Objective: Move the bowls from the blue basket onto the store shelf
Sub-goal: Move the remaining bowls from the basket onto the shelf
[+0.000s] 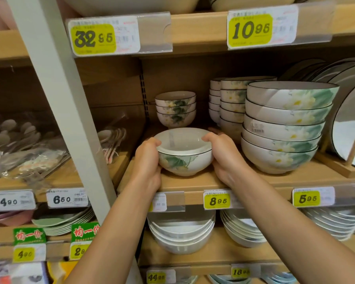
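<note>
A small white bowl (183,153) with a green leaf pattern and a dark rim sits on the wooden store shelf (193,182), near its front edge. My left hand (149,158) grips its left side, thumb over the rim. My right hand (223,152) grips its right side the same way. Behind the bowl stands a stack of three matching small bowls (175,109). The blue basket is out of view.
To the right stand stacks of larger flowered bowls (283,128) and smaller stacks (228,103) behind them. Plates lean in a wooden rack (348,124) at far right. A grey upright post (70,111) runs on the left. Shelves above and below hold more dishes.
</note>
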{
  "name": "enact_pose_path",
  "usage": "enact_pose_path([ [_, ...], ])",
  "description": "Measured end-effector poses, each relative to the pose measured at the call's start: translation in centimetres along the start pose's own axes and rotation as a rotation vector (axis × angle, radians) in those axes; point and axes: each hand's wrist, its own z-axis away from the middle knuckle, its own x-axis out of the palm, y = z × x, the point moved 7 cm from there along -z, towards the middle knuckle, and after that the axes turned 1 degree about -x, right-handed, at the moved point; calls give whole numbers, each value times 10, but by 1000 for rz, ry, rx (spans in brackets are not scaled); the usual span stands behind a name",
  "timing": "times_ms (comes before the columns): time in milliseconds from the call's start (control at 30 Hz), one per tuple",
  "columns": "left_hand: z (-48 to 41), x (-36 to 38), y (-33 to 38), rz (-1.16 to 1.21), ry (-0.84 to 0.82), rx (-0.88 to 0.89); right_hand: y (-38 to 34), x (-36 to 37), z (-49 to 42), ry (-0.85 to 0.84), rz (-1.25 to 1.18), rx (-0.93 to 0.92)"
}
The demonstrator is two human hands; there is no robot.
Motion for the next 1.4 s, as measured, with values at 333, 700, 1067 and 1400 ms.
enact_pose_path([
  [333, 13, -10, 8, -104, -69, 108, 1, 4, 4, -145, 36, -47],
  [700, 5, -19, 2, -116, -128, 151, 5, -7, 20, -212, -46, -48],
  [1067, 5, -28, -11, -207, -51, 222, 7, -14, 23, -229, -64, -54],
  [1400, -36, 3, 5, -132, 36, 41, -1, 3, -29, -94, -114, 65],
])
